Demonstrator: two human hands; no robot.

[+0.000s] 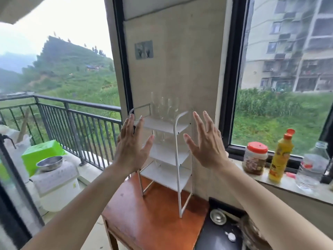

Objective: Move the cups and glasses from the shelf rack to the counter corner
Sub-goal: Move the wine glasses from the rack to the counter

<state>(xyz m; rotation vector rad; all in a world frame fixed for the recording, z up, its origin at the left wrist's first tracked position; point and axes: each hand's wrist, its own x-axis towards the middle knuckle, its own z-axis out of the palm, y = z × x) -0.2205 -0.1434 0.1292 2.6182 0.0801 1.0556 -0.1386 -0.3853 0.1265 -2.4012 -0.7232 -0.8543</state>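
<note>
Fingers [199, 121] spread apart on both the left hand [132, 147] and right hand [207, 147], nothing held, raised either side of the white rack [177, 159] at the worktop [153, 222] far edge. Clear glasses [164, 109] seen on the rack's top shelf.

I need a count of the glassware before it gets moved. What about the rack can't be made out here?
Head view:
- Clear stemmed glasses on the white metal shelf rack: transparent and blurred, count unclear.
- Middle shelf: glasses partly hidden behind the left hand.
- Right hand covers the rack's right edge.
</note>
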